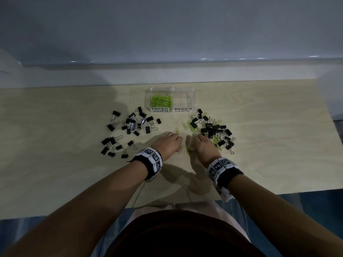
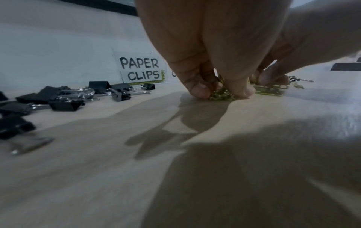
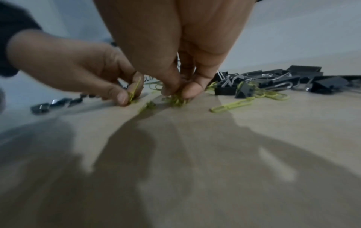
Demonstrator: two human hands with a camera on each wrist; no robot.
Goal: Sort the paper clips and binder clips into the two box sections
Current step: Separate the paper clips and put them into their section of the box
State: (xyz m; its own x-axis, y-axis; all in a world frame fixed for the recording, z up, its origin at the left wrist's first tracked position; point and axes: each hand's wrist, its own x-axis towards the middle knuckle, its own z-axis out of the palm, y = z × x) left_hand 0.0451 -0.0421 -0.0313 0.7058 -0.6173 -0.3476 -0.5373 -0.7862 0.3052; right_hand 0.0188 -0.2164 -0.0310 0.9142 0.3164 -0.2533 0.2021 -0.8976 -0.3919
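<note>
A heap of green paper clips point(image 1: 161, 101) is already gathered in the left section of the clear box point(image 1: 193, 97), labelled PAPER CLIPS; the right section, labelled BINDER CLIPS, appears bare. So the work is judged to be partly done: no binder clip has been boxed. Black binder clips point(image 1: 137, 122) are scattered on the bench point(image 1: 269, 145) left of the box, and a mixed pile point(image 1: 213, 128) of both kinds lies to its right.

The left hand point(image 1: 168, 142) is pinched on a few paper clips against the bench, and the right hand point(image 1: 202, 144) is pinched likewise on a small tangle (the two hands close together, not touching).

The paper clips are thin, looped, coated wire; the binder clips are matte black wedges with shiny wire handles. The bench is pale wood grain.
</note>
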